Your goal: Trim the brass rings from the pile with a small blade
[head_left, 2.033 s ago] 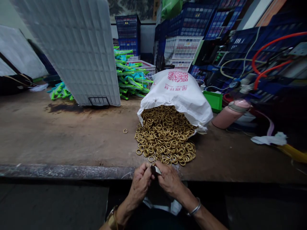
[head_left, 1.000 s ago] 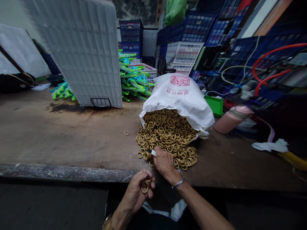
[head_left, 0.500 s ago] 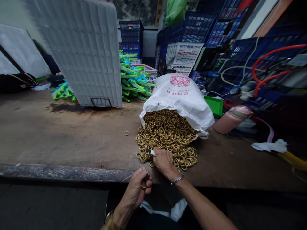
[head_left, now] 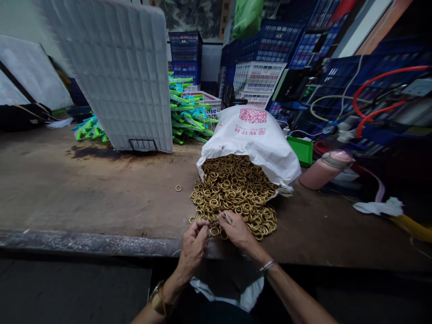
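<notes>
Gold-coloured rings (head_left: 236, 189) spill in a heap from the mouth of a white printed sack (head_left: 249, 130) onto the table (head_left: 101, 193). At the heap's front left edge my left hand (head_left: 193, 245) has its fingertips pinched together; what lies between them is too small to make out. Close to its right, my right hand (head_left: 237, 230) is closed round a small slim tool (head_left: 228, 218), its pale end showing above the fingers. Both hands' fingertips are a short gap apart, with rings just around them. A single ring (head_left: 178, 188) lies apart on the left.
A tall pale ribbed panel (head_left: 118, 81) stands at the left, with green and blue plastic pieces (head_left: 191, 112) behind it. A pink bottle (head_left: 326, 168) leans at the right near a green tray (head_left: 300, 150) and red hose (head_left: 374, 81). Stacked crates (head_left: 259, 74) fill the back.
My left hand has risen from below the table edge to the heap; the ring seen in it before is out of sight. My right hand has turned and shifted slightly right with the tool.
</notes>
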Demonstrator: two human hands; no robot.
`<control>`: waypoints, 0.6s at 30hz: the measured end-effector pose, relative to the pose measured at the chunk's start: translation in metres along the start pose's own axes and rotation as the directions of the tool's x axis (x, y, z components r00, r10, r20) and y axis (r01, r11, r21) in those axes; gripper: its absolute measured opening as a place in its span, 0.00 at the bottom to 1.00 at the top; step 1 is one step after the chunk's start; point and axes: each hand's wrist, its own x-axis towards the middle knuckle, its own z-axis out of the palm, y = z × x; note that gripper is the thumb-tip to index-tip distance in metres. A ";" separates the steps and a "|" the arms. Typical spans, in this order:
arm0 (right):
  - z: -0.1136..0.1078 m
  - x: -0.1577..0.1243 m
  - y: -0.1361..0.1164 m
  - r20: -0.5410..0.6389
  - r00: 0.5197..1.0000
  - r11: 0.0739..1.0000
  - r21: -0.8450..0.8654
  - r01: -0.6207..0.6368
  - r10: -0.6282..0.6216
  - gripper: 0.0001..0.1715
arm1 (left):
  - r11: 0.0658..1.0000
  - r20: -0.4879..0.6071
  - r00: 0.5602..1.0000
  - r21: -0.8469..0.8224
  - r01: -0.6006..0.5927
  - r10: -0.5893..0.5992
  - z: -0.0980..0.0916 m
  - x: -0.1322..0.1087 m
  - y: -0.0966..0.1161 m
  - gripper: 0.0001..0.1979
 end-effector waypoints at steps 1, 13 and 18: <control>-0.001 -0.004 0.000 0.025 1.000 0.994 0.109 -0.004 0.001 0.16 | 1.000 0.002 1.000 0.003 -0.011 0.011 0.001 0.002 0.000 0.21; -0.006 -0.034 -0.008 0.387 0.917 0.640 0.682 -0.354 0.095 0.16 | 0.995 0.150 0.988 0.082 -0.058 0.045 0.005 0.003 -0.004 0.12; 0.000 -0.030 0.001 0.275 0.952 0.738 0.613 -0.281 0.134 0.15 | 0.968 0.181 0.975 0.193 -0.163 0.128 0.005 0.002 -0.004 0.11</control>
